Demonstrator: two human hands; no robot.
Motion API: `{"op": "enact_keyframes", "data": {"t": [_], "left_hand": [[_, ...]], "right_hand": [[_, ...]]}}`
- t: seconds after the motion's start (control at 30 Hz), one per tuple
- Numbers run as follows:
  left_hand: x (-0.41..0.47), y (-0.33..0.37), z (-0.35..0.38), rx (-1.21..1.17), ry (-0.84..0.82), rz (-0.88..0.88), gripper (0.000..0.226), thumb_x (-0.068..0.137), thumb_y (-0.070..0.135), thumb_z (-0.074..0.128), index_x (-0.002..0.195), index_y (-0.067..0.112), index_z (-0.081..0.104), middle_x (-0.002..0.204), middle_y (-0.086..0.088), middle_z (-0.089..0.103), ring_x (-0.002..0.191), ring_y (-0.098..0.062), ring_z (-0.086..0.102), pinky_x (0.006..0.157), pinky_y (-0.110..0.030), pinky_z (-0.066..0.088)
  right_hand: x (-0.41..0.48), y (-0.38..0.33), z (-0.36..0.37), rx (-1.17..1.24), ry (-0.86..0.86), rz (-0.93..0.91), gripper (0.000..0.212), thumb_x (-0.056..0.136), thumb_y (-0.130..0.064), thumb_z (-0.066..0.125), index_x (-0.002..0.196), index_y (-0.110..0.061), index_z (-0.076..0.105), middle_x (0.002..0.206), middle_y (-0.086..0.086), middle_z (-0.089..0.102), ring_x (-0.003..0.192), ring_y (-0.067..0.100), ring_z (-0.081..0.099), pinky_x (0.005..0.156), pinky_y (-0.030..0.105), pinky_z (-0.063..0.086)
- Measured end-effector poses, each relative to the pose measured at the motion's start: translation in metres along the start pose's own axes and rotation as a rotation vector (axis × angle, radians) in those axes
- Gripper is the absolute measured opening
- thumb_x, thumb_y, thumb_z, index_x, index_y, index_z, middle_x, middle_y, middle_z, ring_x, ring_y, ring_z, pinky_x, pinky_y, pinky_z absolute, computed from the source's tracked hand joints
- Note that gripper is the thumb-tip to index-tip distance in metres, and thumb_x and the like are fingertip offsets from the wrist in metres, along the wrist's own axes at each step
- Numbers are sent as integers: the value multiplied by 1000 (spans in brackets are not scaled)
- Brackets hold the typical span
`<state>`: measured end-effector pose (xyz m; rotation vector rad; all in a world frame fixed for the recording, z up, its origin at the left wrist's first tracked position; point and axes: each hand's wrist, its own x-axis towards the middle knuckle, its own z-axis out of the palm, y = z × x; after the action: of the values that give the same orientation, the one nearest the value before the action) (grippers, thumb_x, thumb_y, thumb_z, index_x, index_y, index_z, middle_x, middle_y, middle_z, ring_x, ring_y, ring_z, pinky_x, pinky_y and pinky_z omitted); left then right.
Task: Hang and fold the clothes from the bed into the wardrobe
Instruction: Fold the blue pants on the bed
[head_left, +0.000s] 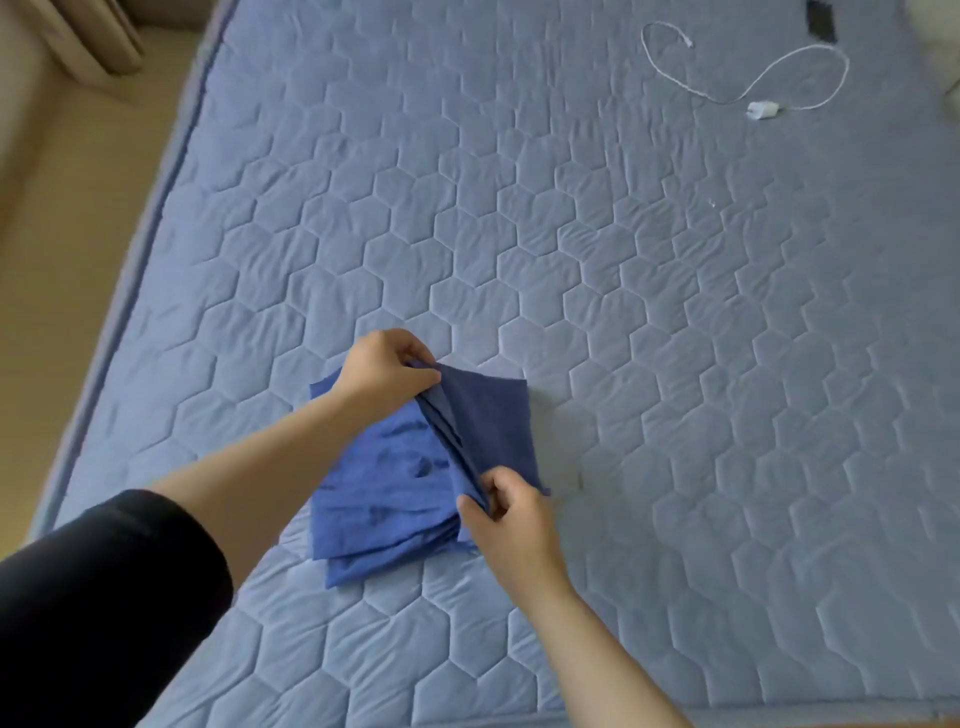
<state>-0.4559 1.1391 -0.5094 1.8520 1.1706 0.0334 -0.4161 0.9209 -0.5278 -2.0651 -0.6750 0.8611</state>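
Both hands pinch the cloth (410, 483) on the bed (623, 312), left hand (384, 371) at its far corner, right hand (511, 512) at the near one, seemingly mid-fold, wardrobe trip not yet made.

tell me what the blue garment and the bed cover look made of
The blue garment looks like thin woven fabric, perhaps cotton: matte, with soft creases and crisp folded edges. The bed cover looks like padded quilted textile, slightly sheened, its stitched hexagons puffing a little.

Folded garment (395, 499) on bed (623, 312), charger (759, 110) beyond
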Motion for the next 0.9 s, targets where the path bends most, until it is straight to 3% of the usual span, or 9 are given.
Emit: {"op": "enact_keyframes", "data": {"t": [0.13, 0.2, 0.27, 0.4, 0.5, 0.6, 0.67, 0.83, 0.9], "left_hand": [[0, -51, -27, -29, 9, -47, 26, 78, 9, 73, 98, 19, 61, 67, 8, 54, 56, -8, 50, 41, -8, 38], [3, -73, -34, -54, 13, -75, 30, 78, 9, 74, 105, 15, 61, 74, 2, 56, 61, -16, 53, 53, -19, 47], [9, -94, -40, -62, 30, -73, 33, 78, 10, 75, 108, 13, 63, 85, -3, 59, 71, -18, 54, 62, -26, 46], [23, -129, -43, -93, 48, -81, 32, 79, 12, 74, 108, 16, 61, 91, -3, 61, 70, -13, 55, 55, -19, 41], [31, -146, -41, -79, 29, -102, 36, 81, 17, 73, 114, 16, 58, 88, 1, 60, 66, -5, 54, 50, -12, 37], [28, -162, -33, -150, -65, -234, 50, 79, 26, 78, 120, 13, 53, 97, -5, 62, 84, -22, 63, 67, -29, 54], [20, -169, -25, -149, -108, -297, 57, 76, 29, 80, 121, 11, 50, 103, -10, 60, 96, -29, 63, 78, -36, 53], [-1, -158, -8, 92, 81, -90, 44, 78, 27, 74, 109, 11, 49, 110, -6, 51, 96, -26, 52, 72, -31, 37], [-1, -141, 0, 105, 35, -19, 37, 80, 27, 73, 106, 13, 51, 101, -2, 52, 91, -23, 53, 71, -30, 37]], "right_hand": [[-4, -11, 54, -43, -57, 14, 30, 83, -21, 66, 66, -29, 43, 52, -18, 46, 50, 7, 39, 50, 15, 34], [-4, -14, 75, -61, -61, 21, 24, 83, -20, 67, 70, -27, 47, 53, -15, 48, 51, 6, 42, 51, 15, 36], [-3, -16, 97, -82, -73, 33, 19, 83, -19, 67, 75, -26, 51, 55, -11, 51, 53, 5, 46, 53, 16, 39], [-2, -17, 137, -117, -91, 78, 19, 82, -19, 65, 75, -29, 50, 57, -12, 56, 58, 5, 52, 55, 15, 41], [2, -19, 157, -153, -106, 104, 13, 82, -20, 65, 80, -27, 54, 62, -11, 59, 62, 8, 55, 61, 24, 48], [6, -19, 166, -159, -156, 152, 13, 84, -25, 66, 96, -25, 63, 74, -10, 64, 73, 9, 61, 71, 27, 52], [8, -16, 163, -147, -98, 161, 16, 85, -26, 67, 101, -21, 66, 77, -7, 66, 74, 11, 62, 73, 26, 51], [8, 3, 121, -221, 179, 166, 8, 87, -11, 64, 93, -13, 69, 77, 0, 69, 73, 21, 62, 71, 35, 49], [8, 15, 97, -250, 232, 202, 9, 87, -8, 64, 93, -12, 69, 82, 5, 71, 78, 26, 65, 73, 36, 49]]}}
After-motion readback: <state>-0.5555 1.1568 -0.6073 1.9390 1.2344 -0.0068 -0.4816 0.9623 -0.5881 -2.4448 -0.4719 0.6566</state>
